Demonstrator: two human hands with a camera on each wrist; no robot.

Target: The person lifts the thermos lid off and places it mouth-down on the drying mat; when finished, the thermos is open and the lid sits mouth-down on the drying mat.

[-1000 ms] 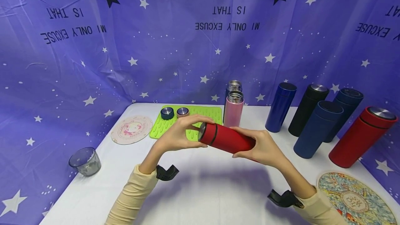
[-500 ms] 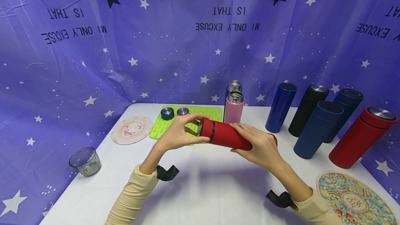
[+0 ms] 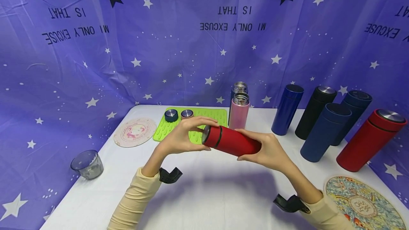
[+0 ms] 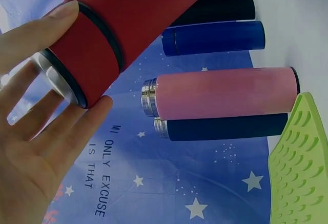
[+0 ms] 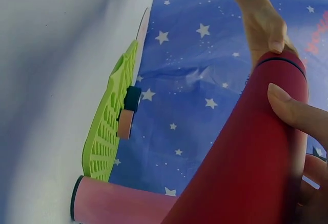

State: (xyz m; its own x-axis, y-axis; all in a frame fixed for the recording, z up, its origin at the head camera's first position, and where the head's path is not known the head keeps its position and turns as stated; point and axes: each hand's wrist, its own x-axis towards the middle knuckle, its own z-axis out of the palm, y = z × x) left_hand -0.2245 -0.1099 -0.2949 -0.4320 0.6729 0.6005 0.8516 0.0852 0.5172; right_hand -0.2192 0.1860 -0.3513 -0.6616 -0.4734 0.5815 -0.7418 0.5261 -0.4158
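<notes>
A red thermos [image 3: 234, 141] is held off the table, lying nearly sideways with its lid end to the left and a little higher. My left hand [image 3: 182, 136] grips the lid [image 4: 84, 55], thumb on one side and fingertips on the other. Around the body of the bottle curls my right hand [image 3: 268, 150]; its thumb shows on the red surface in the right wrist view. A black ring marks the seam between lid and body, and the lid sits on the bottle. The bottle's base is hidden by the right hand in the head view.
Behind stand an uncapped pink bottle [image 3: 239, 114] and an uncapped dark blue one [image 3: 239, 86]. Two loose caps, one navy [image 3: 171, 116], lie on a green mat [image 3: 204, 113]. Several capped bottles, including another red one [image 3: 367, 144], stand right. A glass cup [image 3: 87, 165] is left.
Half a second ago the thermos lay more level and the right hand was turned further over it. Now the right hand has rotated back and the bottle's body end dips lower.
</notes>
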